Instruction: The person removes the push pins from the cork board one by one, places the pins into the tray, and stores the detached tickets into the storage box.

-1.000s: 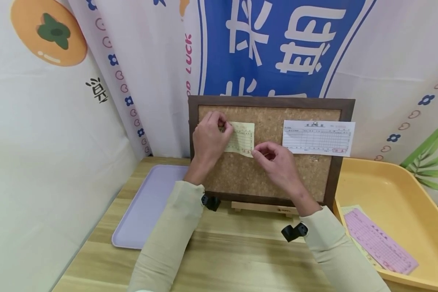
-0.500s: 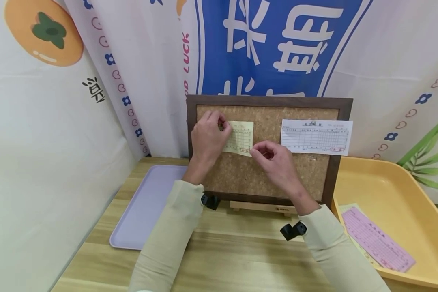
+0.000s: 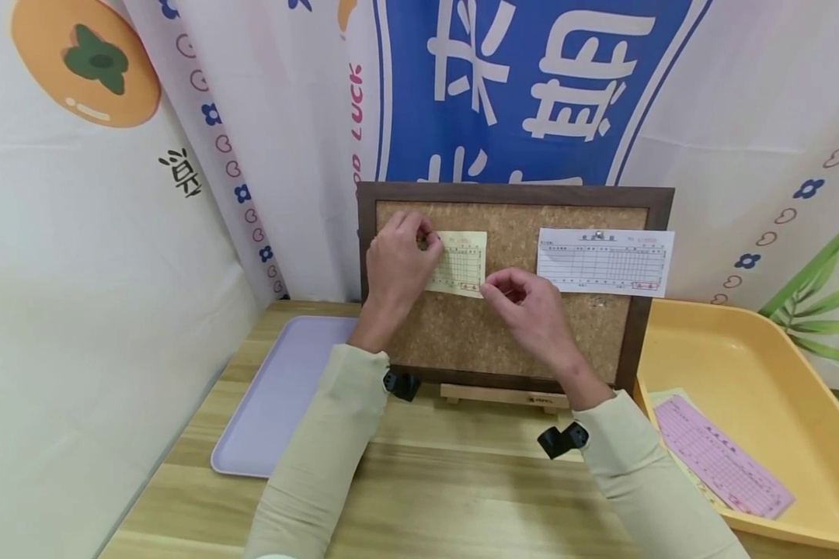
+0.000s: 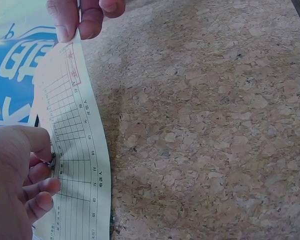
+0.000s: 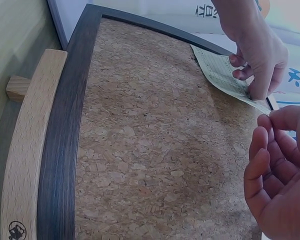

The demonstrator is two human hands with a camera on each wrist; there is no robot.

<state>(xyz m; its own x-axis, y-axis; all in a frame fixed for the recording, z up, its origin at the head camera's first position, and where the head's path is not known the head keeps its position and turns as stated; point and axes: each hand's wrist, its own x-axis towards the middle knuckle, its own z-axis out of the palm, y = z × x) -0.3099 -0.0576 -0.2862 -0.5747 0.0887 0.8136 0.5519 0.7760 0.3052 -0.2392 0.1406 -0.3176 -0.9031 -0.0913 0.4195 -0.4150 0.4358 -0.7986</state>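
A pale yellow receipt slip (image 3: 467,265) lies over the left part of the framed corkboard (image 3: 517,341). My left hand (image 3: 400,262) is at its upper part, fingertips pinching a small metallic pushpin (image 4: 52,161) against the paper; the pin's point is hidden. With thumb and forefinger, my right hand (image 3: 531,314) pinches the slip's lower right corner. In the left wrist view, the slip's lower edge curves slightly away from the cork. A white receipt slip (image 3: 601,268) hangs on the board's right side under a pushpin (image 3: 599,234), overlapping the frame.
The board leans on a wooden stand (image 3: 503,397) on the wooden table (image 3: 447,497). On the left lies a lilac tray (image 3: 280,411). A yellow tray (image 3: 762,373) at right holds a pink slip (image 3: 723,454) over a yellowish one. A printed curtain (image 3: 308,155) hangs behind.
Both hands keep almost the same places on the yellow slip. Its lower edge looks a little flatter than a second ago. The head view has shifted slightly.
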